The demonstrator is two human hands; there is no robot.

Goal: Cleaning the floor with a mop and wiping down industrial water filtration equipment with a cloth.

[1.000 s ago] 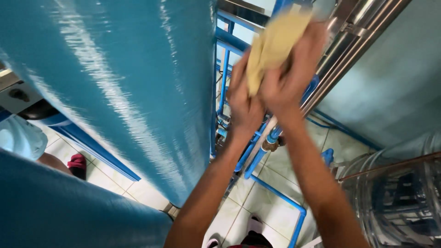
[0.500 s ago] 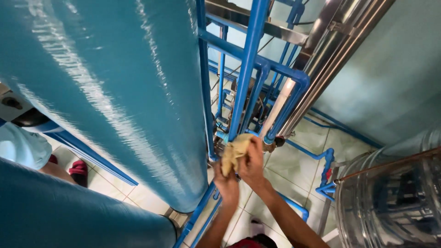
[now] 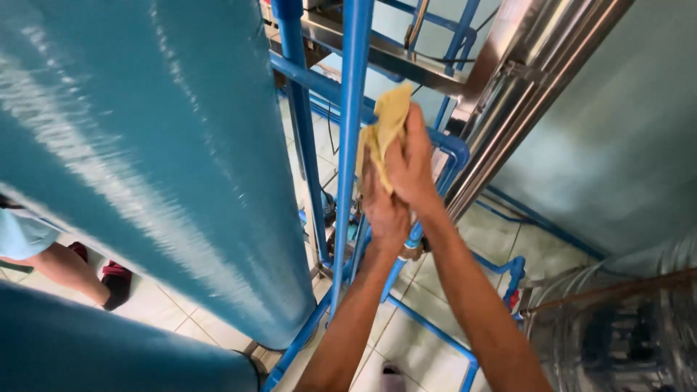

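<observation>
Head view, looking down a tight gap between tanks. Yellow cloth (image 3: 387, 125) is bunched and pressed against the upright blue pipe (image 3: 351, 145), about halfway up the visible length. Both hands are closed on the cloth: left hand (image 3: 383, 210) grips it from below, right hand (image 3: 412, 163) is wrapped over it just beside the pipe, fingers curled tight.

Progress, judged from the frame: wiping is under way on the mid section of that pipe. No clear difference in cleanliness shows between the stretches above and below the cloth, so how much is done cannot be told. Other blue pipes behind it look untouched, though that too is a guess.

Containers: large teal tank (image 3: 145, 160) stands left of the pipe, closed, contents hidden. Stainless steel columns (image 3: 523, 94) rise right of the pipe, sealed. Clear water jug (image 3: 617, 327) sits lower right of the pipe; whether it holds water is unclear.

Another person's leg (image 3: 62, 268) shows far left of the pipe, on the tiled floor (image 3: 414, 341).
</observation>
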